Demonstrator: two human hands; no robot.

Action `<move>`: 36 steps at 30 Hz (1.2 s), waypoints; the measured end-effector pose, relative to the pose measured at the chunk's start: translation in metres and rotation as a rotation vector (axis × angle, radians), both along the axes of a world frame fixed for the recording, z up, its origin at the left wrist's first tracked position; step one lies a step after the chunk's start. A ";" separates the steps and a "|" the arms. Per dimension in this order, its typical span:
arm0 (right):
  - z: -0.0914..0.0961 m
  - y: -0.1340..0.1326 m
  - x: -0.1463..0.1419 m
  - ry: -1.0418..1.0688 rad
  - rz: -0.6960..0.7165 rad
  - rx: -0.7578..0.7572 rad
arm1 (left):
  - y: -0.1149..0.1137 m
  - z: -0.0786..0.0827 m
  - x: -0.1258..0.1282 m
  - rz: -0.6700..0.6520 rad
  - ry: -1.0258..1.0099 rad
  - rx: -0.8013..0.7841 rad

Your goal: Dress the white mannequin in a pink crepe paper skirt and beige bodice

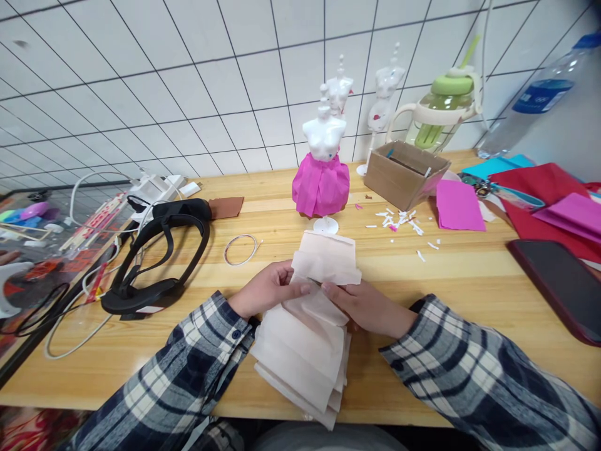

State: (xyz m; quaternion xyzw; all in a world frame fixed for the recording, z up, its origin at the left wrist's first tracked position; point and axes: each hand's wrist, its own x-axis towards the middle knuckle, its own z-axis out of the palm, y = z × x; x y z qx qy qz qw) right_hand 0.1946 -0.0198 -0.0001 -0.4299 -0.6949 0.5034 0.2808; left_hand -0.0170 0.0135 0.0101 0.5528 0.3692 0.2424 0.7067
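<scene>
A long strip of pale cream paper, folded into pleats, lies on the wooden table and hangs over its front edge. My left hand pinches the paper at its middle from the left, thumb on top. From the right, my right hand grips the same gathered spot, fingers closed on the folds. Both arms wear plaid sleeves. Just beyond the paper stands a small white mannequin wearing a pink paper skirt.
A black headset with cables lies left, a wire ring beside it. Behind right are a cardboard box, paper scraps, pink and red paper sheets, a green bottle, and a dark phone.
</scene>
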 end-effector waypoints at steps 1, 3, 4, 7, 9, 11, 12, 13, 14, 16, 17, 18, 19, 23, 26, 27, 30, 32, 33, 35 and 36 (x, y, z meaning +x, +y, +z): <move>0.001 0.001 0.001 0.009 -0.017 0.004 | 0.000 0.000 -0.001 0.049 -0.020 0.003; 0.003 0.002 0.002 0.018 -0.034 0.005 | 0.001 0.001 -0.003 0.156 -0.031 0.010; 0.003 0.002 0.002 0.019 -0.035 0.001 | 0.002 0.000 -0.004 0.199 -0.021 0.007; 0.003 0.002 0.002 0.016 -0.023 -0.022 | 0.003 -0.001 -0.006 0.241 0.003 -0.013; 0.002 0.002 0.002 0.025 -0.009 -0.037 | 0.002 -0.001 -0.005 0.208 -0.017 -0.029; 0.001 0.002 0.002 0.037 0.007 -0.061 | 0.001 0.000 -0.004 0.158 -0.020 -0.025; 0.001 0.002 0.003 0.038 0.019 -0.082 | 0.001 0.001 -0.004 0.135 -0.008 -0.012; 0.002 0.003 0.003 0.036 0.027 -0.104 | 0.000 0.001 -0.004 0.114 0.007 0.009; 0.003 0.003 0.003 0.034 0.035 -0.121 | 0.001 0.002 -0.004 0.092 0.021 0.035; 0.004 0.003 0.003 0.033 0.039 -0.130 | 0.001 0.002 -0.006 0.056 0.037 0.076; 0.005 0.003 0.003 0.032 0.033 -0.125 | 0.001 0.001 -0.006 0.046 0.035 0.079; 0.006 0.003 0.003 0.027 0.022 -0.120 | 0.002 0.000 -0.006 0.047 0.028 0.068; 0.006 0.003 0.003 0.016 0.010 -0.120 | 0.002 0.000 -0.006 0.060 0.022 0.047; 0.006 0.003 0.003 -0.051 0.039 -0.150 | 0.003 -0.003 -0.006 0.103 -0.004 -0.050; 0.005 0.003 0.005 -0.028 0.119 -0.121 | 0.002 -0.003 -0.006 0.064 0.002 -0.065; 0.005 0.003 0.006 -0.012 0.130 -0.104 | 0.002 -0.003 -0.006 0.053 0.016 -0.059; 0.005 0.003 0.007 -0.001 0.116 -0.073 | 0.001 -0.002 -0.005 0.027 0.048 -0.032; 0.005 0.002 0.007 -0.017 0.098 -0.062 | 0.000 -0.001 -0.003 0.016 0.045 -0.016; 0.005 0.002 0.007 -0.029 0.089 -0.051 | -0.001 0.000 -0.002 0.012 0.043 -0.010; 0.005 0.002 0.007 -0.060 0.078 -0.031 | -0.002 0.001 -0.001 0.006 0.040 -0.002; 0.005 0.002 0.006 -0.076 0.073 -0.026 | -0.002 0.002 0.000 0.006 0.041 0.000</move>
